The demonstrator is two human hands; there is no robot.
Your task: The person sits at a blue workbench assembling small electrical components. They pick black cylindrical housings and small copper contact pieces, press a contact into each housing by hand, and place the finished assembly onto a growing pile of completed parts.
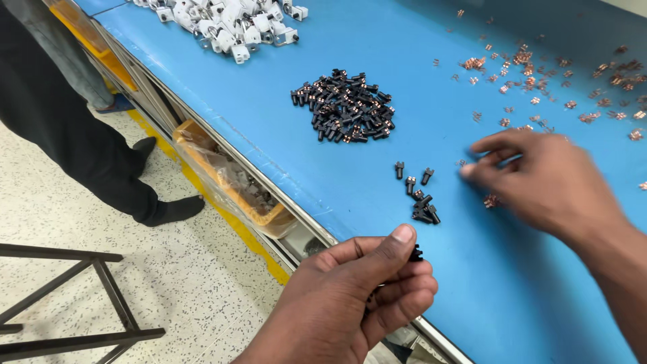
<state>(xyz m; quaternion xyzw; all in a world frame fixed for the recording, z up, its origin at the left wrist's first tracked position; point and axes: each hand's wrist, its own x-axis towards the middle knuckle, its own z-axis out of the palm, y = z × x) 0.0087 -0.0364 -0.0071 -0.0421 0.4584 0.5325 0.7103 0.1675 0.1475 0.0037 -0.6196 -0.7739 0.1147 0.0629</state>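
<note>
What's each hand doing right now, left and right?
Left hand: closed, pinching a small black plastic part.
Right hand: open, blurred, fingers spread over the blue table near loose copper clips; holding nothing visible.

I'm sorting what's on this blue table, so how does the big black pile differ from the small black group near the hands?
The big black pile holds many pieces heaped tightly; the small black group has only a few, some standing apart. The pile lies farther up the blue table; the group sits between the left hand and right hand. Both look like the same small black parts.
</note>
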